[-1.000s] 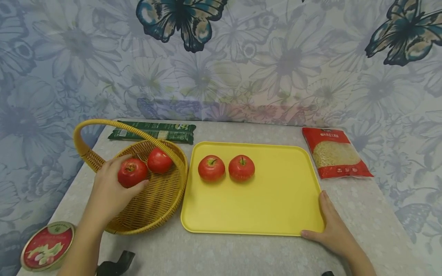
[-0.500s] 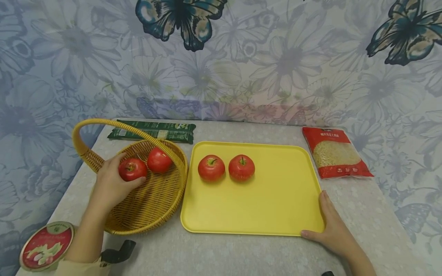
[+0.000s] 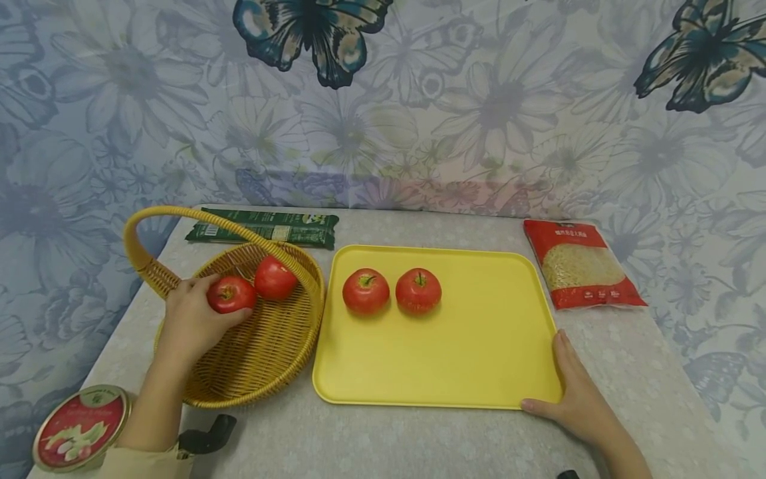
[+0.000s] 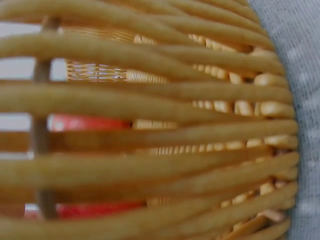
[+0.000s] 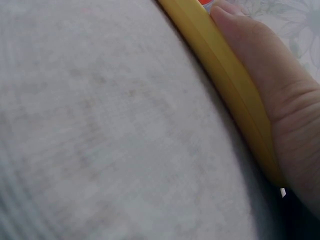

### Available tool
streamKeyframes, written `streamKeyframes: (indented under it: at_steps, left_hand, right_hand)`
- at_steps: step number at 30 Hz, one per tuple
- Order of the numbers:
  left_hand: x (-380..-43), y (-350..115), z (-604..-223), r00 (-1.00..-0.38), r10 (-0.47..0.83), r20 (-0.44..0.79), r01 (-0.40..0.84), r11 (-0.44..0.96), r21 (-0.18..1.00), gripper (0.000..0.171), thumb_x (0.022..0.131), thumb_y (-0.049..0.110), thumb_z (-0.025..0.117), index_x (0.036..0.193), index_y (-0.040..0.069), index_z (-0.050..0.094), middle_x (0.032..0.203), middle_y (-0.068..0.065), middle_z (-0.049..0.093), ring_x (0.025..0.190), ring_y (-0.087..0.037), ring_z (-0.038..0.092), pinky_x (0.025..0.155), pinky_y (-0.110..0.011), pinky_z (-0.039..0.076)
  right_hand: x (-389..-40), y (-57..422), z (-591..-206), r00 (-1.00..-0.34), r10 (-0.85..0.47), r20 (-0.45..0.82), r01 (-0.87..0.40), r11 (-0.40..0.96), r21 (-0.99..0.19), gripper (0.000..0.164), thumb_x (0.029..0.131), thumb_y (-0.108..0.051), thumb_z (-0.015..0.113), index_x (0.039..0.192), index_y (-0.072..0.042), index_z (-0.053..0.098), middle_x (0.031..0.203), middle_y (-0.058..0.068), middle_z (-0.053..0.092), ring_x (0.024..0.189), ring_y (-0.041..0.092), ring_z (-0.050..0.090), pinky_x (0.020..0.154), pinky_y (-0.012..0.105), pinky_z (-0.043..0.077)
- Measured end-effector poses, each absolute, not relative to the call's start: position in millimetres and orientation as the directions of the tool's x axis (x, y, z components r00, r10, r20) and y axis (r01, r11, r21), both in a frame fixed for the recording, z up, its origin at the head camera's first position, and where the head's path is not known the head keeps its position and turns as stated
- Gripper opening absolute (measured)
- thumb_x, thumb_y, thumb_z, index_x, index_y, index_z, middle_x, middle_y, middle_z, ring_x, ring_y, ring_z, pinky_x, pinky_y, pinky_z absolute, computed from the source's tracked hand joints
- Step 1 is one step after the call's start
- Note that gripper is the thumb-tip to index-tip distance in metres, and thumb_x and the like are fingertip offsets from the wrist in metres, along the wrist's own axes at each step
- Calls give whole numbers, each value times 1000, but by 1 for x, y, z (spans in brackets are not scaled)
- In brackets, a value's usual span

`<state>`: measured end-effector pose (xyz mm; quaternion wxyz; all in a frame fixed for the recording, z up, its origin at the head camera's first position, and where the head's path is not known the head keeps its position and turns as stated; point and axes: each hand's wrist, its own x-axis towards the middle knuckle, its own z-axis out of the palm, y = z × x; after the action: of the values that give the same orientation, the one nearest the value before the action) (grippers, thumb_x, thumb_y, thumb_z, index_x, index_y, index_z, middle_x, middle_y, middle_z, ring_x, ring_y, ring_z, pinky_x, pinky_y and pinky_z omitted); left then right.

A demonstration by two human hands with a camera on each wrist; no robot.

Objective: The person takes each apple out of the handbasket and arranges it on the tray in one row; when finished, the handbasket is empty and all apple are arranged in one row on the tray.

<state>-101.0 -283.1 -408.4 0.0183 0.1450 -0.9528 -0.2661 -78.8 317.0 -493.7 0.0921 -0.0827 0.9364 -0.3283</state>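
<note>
In the head view my left hand (image 3: 194, 319) reaches into the yellow wicker basket (image 3: 269, 356) and holds a red apple (image 3: 231, 295), thumb along its near side. Another apple (image 3: 275, 278) lies beside it, under the arched handle. In the left wrist view the woven wall (image 4: 150, 110) fills most of the picture, with red (image 4: 90, 122) showing through its gaps. My right hand (image 3: 577, 392) rests at the near right corner of the yellow tray (image 3: 443, 359), its extended thumb and fingers touching the edges. Two apples (image 3: 366, 291) (image 3: 418, 291) sit on the tray's left half.
Behind the basket lies a green packet (image 3: 299, 228). A red bag with a clear window (image 3: 583, 266) is at the back right, and a round red tin (image 3: 82, 428) stands at the front left. Basket and tray stand side by side on a pale cloth (image 3: 383, 439).
The apple in my left hand has shifted slightly away from me, nearer the other basket apple, and the hand has settled around it. My right hand and the tray stay put.
</note>
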Motion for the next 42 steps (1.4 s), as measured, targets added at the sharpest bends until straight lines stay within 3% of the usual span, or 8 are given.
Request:
streamKeyframes:
  at_steps: [7, 16, 29, 35, 42]
  left_hand:
    - [-101, -280, -414, -960, -281, -18, -246, 807, 536, 94, 76, 39, 84, 142, -8, 37, 137, -40, 30, 125, -56, 27, 85, -71, 43]
    - [-99, -282, -418, -972, -212, -104, -234, 803, 548, 101, 75, 51, 81, 140, -5, 29, 128, -33, 49, 110, -48, 54, 81, -59, 50]
    - [-99, -280, -424, -968, -191, -163, -249, 801, 544, 106, 76, 57, 79, 142, -9, 28, 128, -37, 39, 108, -50, 52, 79, -59, 52]
    - [-98, -280, -425, -968, -184, -169, -247, 806, 538, 97, 75, 56, 79, 137, -6, 36, 124, -31, 52, 105, -45, 58, 77, -52, 54]
    - [-90, -280, -424, -969, -220, -116, -248, 813, 527, 98, 74, 59, 79, 136, -6, 40, 121, -30, 58, 103, -44, 59, 77, -53, 52]
  right_hand:
    - [-78, 316, -492, -969, -211, -129, -85, 774, -627, 134, 74, -49, 84, 157, -10, -15, 165, 18, -14, 152, 45, -6, 118, 67, 2]
    - [-78, 317, -494, -969, -202, -144, -70, 781, -621, 135, 74, -52, 83, 157, -12, -16, 165, 17, -15, 152, 44, -6, 118, 67, 3]
    - [-79, 320, -499, -973, -211, -94, -108, 777, -620, 134, 73, -50, 84, 158, -12, -13, 166, 15, -13, 153, 42, -5, 121, 62, 0]
    - [-78, 320, -497, -974, -214, -77, -120, 772, -625, 134, 73, -49, 84, 158, -11, -12, 166, 16, -11, 153, 42, -4, 122, 58, -2]
    - [-78, 318, -495, -973, -206, -101, -98, 772, -628, 134, 73, -51, 84, 158, -10, -13, 166, 16, -12, 153, 43, -4, 119, 65, 2]
